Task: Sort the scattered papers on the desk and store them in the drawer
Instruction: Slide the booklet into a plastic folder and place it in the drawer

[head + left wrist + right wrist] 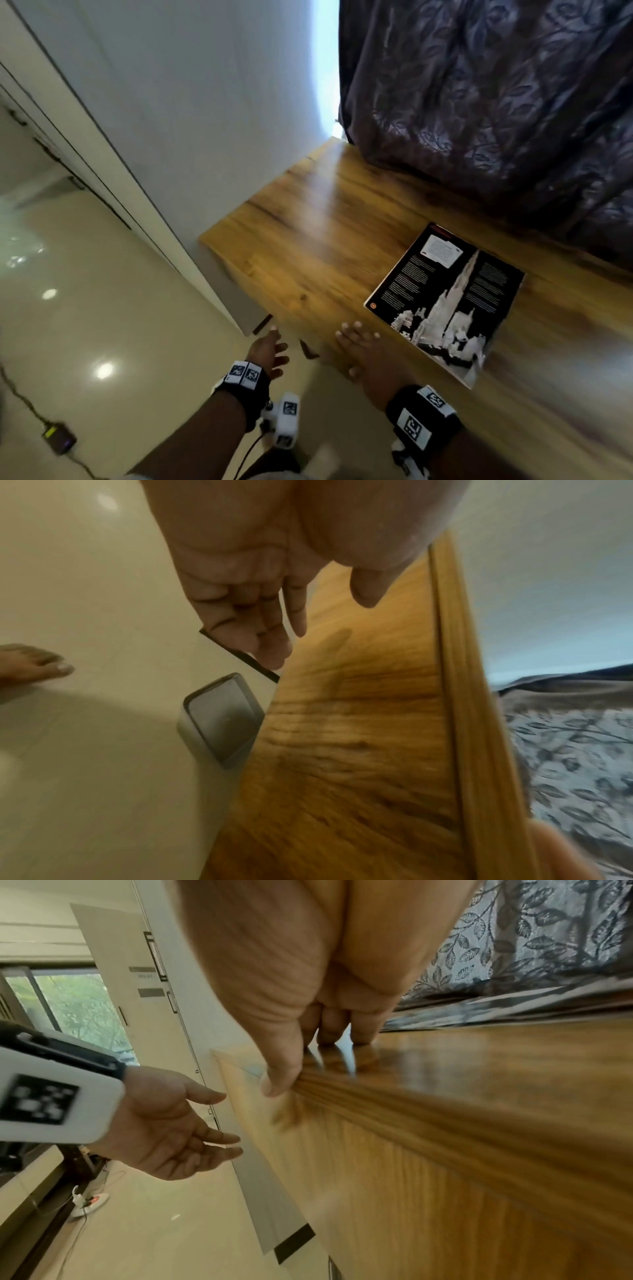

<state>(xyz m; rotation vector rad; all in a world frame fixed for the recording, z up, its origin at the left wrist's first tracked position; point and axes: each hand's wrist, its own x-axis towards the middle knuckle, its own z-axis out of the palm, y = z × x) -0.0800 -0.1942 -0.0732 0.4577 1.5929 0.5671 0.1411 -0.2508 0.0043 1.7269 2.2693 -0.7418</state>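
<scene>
A person's right hand point(363, 356) rests flat-fingered on the desk point(308, 219) edge beside a dark printed sheet point(445, 301), seemingly for support, while the empty, slack-fingered left hand point(269, 353) reaches toward the drawer front point(394, 1191).

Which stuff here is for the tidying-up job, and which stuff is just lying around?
For the job:
- dark printed booklet lying on the desk
- wooden desk
- left hand, open, off the desk's edge
- right hand, fingers flat on the desk top

Just lying about:
- patterned curtain
- small black device with a cable on the floor
</scene>
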